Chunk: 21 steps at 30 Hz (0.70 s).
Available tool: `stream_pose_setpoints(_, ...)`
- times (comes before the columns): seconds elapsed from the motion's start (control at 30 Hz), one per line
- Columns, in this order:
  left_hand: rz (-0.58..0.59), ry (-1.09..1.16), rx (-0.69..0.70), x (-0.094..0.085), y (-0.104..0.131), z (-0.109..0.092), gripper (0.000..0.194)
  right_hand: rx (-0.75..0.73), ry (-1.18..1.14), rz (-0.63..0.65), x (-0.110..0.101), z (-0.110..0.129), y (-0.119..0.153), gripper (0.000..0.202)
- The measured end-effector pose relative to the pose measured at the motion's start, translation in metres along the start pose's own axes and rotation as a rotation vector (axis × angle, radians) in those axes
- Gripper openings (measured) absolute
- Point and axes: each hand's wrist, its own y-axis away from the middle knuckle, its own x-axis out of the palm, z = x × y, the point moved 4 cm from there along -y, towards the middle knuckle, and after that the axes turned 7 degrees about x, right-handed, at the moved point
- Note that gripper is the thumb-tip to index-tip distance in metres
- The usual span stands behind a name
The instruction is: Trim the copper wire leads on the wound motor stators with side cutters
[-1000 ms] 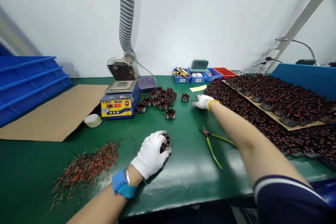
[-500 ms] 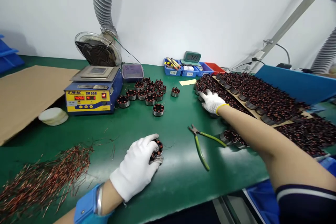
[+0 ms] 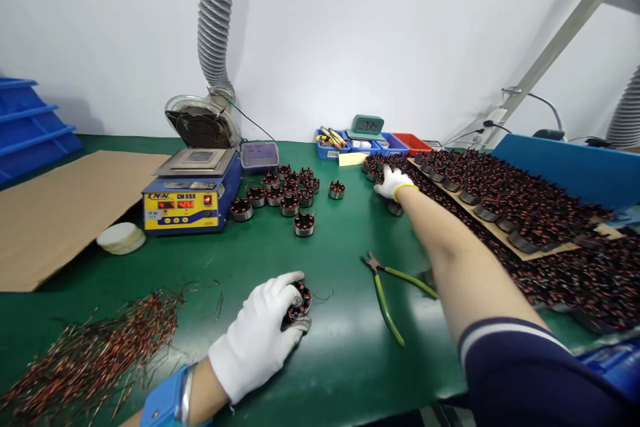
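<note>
My left hand, in a white glove, is closed round a small motor stator with copper windings and a dark core, low over the green table. A thin loose wire sticks out to its right. My right hand, also gloved, reaches to the near left end of the stator rows. Its thumb and fingers close about a stator there, mostly hidden by the glove. Between the hands lie cutting pliers with green handles, their jaws apart.
A group of loose stators stands at the middle back. Left of it is a blue and yellow heating unit under a grey hose. Copper wire scraps lie front left. Dense stator rows and small bins are at the right and back.
The view has tilted up and turned a little. My right hand has shifted slightly along the row edge and its fingers have drawn in round a stator. My left hand keeps its hold.
</note>
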Motion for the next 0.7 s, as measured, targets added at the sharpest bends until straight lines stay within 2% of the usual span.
stream_pose_setpoints(0.1,0.024,0.016,-0.013,0.001,0.000,0.001,0.008,-0.118,-0.019,0.073,-0.013,-0.033,0.034,0.081)
stream_pose_setpoints(0.23,0.025,0.039,-0.009,0.004,0.000,0.004,0.009,-0.243,0.004,0.236,-0.006,-0.102,0.123,0.093)
stream_pose_setpoints(0.27,0.021,0.040,-0.006,0.004,0.000,0.004,0.009,-0.259,0.016,0.241,-0.001,-0.117,0.146,0.094)
stream_pose_setpoints(0.37,0.019,0.037,0.006,0.006,-0.001,0.006,0.011,-0.373,0.026,0.060,0.015,-0.137,0.191,0.074)
stream_pose_setpoints(0.47,0.042,0.036,0.009,0.006,-0.001,0.005,0.012,-0.416,0.034,-0.107,0.027,-0.128,0.194,0.067)
stream_pose_setpoints(0.7,0.116,0.066,0.004,0.003,-0.003,0.006,0.021,-0.296,0.033,-0.214,0.028,-0.093,0.132,0.060)
